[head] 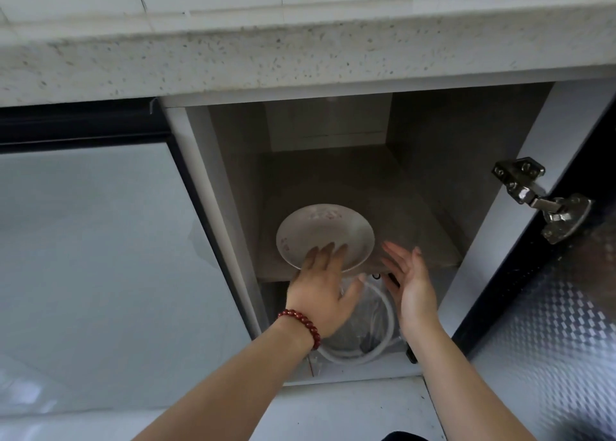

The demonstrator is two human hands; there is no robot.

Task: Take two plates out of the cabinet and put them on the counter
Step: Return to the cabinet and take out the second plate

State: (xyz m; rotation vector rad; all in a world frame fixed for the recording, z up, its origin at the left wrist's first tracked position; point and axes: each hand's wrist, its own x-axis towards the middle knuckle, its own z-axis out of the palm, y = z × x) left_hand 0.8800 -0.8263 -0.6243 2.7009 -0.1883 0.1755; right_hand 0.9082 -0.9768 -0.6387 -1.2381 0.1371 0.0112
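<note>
Under a speckled pale stone counter (233, 57), open grey-lined cabinet (450, 160): white round plate with faint pink pattern (325, 234) on its shelf (426, 240), left hand (320, 294) spread over the near rim, grip unclear; right hand (413, 290) open, empty, just beside.

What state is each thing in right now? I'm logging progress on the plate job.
Cabinet door: swung open.
Plate: on the cabinet shelf, overhanging its front edge, not yet lifted.
Left hand: open, fingers spread on the plate's near rim.
Right hand: open, empty, beside the plate.
Counter: no plates visible on it.
</note>
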